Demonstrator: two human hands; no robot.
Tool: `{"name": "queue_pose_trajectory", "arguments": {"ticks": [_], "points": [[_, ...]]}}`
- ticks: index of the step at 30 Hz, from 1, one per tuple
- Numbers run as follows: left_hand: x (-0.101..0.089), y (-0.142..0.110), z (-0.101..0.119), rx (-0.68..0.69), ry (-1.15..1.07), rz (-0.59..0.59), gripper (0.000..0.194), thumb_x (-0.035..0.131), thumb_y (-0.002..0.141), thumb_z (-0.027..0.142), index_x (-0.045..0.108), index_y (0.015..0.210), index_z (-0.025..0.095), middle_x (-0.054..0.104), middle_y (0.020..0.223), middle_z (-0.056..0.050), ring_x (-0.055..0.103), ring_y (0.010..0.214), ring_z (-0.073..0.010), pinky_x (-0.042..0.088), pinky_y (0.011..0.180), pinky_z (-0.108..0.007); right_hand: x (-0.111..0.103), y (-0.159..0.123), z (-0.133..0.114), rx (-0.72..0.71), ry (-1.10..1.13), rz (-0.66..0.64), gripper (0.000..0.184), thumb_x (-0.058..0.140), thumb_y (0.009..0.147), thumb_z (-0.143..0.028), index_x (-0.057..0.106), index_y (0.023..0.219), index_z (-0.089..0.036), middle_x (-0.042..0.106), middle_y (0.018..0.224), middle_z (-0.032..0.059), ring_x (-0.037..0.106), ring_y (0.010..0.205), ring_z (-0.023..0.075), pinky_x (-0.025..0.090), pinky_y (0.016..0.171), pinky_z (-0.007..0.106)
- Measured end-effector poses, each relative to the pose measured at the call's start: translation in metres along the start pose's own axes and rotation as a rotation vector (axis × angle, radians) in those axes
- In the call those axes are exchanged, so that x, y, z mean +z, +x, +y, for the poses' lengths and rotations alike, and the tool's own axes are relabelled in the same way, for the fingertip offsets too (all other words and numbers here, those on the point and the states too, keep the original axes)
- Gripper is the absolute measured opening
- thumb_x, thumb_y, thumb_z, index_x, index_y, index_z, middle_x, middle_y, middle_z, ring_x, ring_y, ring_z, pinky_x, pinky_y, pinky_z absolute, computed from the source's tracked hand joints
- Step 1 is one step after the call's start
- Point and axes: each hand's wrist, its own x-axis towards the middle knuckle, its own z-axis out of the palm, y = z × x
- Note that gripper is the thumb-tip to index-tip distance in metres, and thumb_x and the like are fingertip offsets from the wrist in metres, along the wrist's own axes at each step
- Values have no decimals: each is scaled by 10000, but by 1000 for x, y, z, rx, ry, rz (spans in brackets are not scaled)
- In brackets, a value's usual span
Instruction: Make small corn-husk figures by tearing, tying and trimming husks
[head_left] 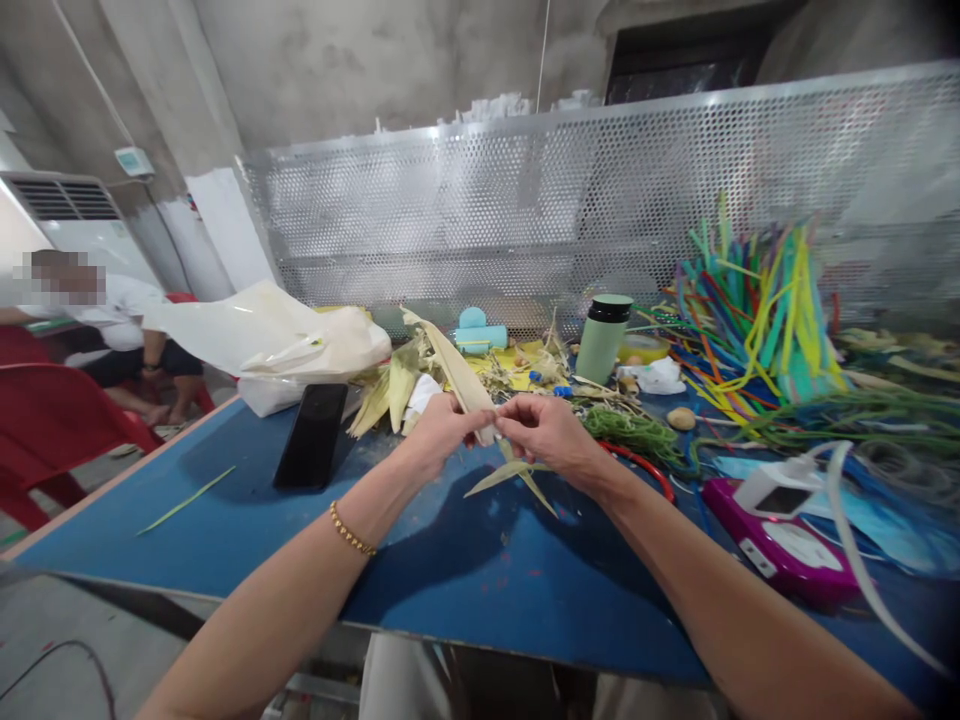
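A long pale dried corn husk (456, 368) slants up and away from my hands above the middle of the table. My left hand (444, 425) is closed in a pinch on its lower end. Close beside it, almost touching, my right hand (547, 432) is pinched at the same end of the husk. Below the fingers hang narrow dry husk strips (517, 475), spread like a star; how they join the long piece is hidden. More husks (394, 390) lie just behind my left hand, with a bit of white material among them.
On the blue table (262, 550) lie a black phone (311, 437), a white plastic bag (277, 340) and a thin green strip (187, 498). To the right stand a green tumbler (604, 340), colourful strips (772, 320) and a magenta device (780, 545). A person (124, 325) sits far left.
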Motion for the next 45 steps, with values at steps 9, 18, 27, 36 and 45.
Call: {"name": "queue_pose_trajectory", "arguments": {"ticks": [9, 18, 27, 36, 45], "points": [[-1, -1, 2, 24, 137, -23, 165, 660, 694, 252, 626, 652, 96, 579, 554, -41, 499, 474, -104, 344, 436, -223, 2, 3, 8, -94, -151, 12, 152, 544, 741, -274, 618, 686, -154, 542, 518, -21, 483, 460, 97, 363, 457, 208], [0, -1, 0, -10, 158, -49, 147, 649, 676, 240, 618, 643, 100, 568, 542, -34, 493, 469, -108, 367, 451, -235, 4, 1, 7, -196, -340, 63, 121, 517, 719, -232, 548, 622, -167, 505, 532, -27, 437, 530, 101, 330, 516, 213], [-4, 2, -7, -95, -43, -164, 201, 696, 644, 277, 598, 644, 103, 536, 534, -11, 451, 462, -82, 339, 474, -232, 12, -2, 9, -340, -478, 147, 172, 489, 749, -224, 420, 594, -195, 442, 527, -41, 371, 498, 88, 268, 504, 228], [-2, -6, 7, -213, -207, -263, 258, 756, 601, 266, 636, 735, 81, 582, 592, -37, 517, 505, -108, 399, 521, -255, 9, -4, 1, 62, 15, -15, 107, 507, 702, -241, 483, 606, -199, 485, 442, -51, 436, 398, 96, 349, 422, 214], [0, -4, 8, -160, -210, -147, 87, 608, 607, 151, 610, 680, 105, 547, 530, -18, 506, 448, -116, 358, 446, -248, 1, 0, -1, -79, -71, 33, 126, 542, 769, -279, 612, 753, -176, 587, 549, -20, 521, 458, 105, 410, 461, 209]]}}
